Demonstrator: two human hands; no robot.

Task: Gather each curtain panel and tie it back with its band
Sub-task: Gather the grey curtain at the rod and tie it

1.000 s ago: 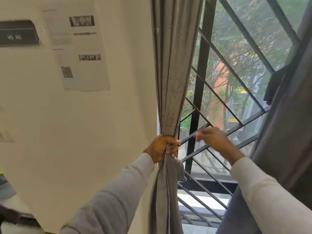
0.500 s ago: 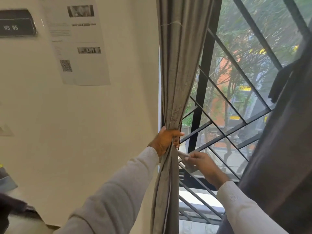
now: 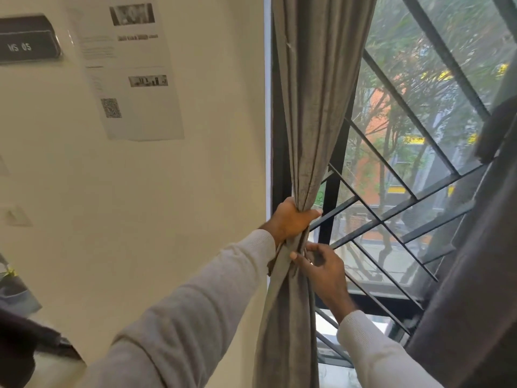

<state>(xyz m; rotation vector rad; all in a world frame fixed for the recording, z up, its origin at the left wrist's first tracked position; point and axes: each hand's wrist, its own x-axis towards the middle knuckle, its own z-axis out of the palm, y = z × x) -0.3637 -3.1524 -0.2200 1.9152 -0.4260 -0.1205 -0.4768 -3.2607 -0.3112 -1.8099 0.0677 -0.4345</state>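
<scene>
Head view: a cream painted wall point(image 3: 167, 205) fills the left side, and a black diagonal-barred window grille point(image 3: 391, 208) the right. Between them hangs the long grey fabric curtain panel point(image 3: 316, 107), bunched into a narrow column at the window's left edge. A printed white paper sheet point(image 3: 131, 68) is stuck on the wall. The left hand point(image 3: 291, 219) has its fingers wrapped round the bunch. Just below, the right hand point(image 3: 324, 270) pinches a narrow grey fabric band point(image 3: 282, 256) against the curtain.
</scene>
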